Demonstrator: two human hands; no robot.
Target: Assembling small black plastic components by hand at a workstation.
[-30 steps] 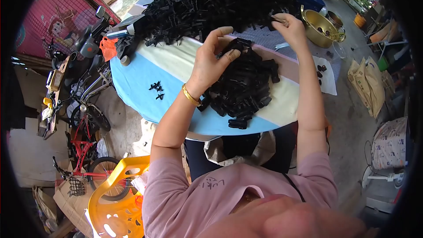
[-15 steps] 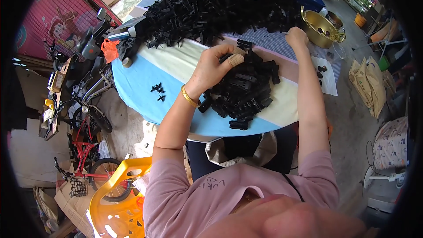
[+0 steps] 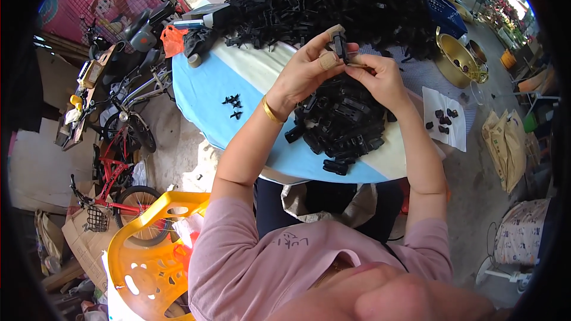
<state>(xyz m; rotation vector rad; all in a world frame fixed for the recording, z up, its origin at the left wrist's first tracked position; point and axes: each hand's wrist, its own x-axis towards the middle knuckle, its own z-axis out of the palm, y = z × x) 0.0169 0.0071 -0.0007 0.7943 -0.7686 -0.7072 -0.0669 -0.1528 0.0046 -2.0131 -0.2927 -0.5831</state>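
My left hand [image 3: 306, 74], with tan tape on its thumb and a finger, holds a black plastic part [image 3: 339, 46] upright above the table. My right hand [image 3: 383, 80] has come up against the lower end of that part, thumb and finger pinched together. What the right fingers hold, if anything, is too small to make out. Beneath both hands lies a small heap of black plastic parts [image 3: 348, 113]. Behind them a far larger pile of black pieces [image 3: 333, 0] covers the back of the round table [image 3: 205, 104], which has a striped cloth.
A few small black pieces [image 3: 235, 106] lie on the blue stripe at left. At right are a white sheet [image 3: 455, 134] with dark bits, a gold basin [image 3: 449, 62] and a blue basket [image 3: 443, 15]. A yellow chair [image 3: 134, 261] and a red bicycle [image 3: 113, 178] stand at left.
My right hand has come back from the far right, beside the gold basin, to meet my left hand. The left hand has risen slightly and holds up a black part. The view has shifted.
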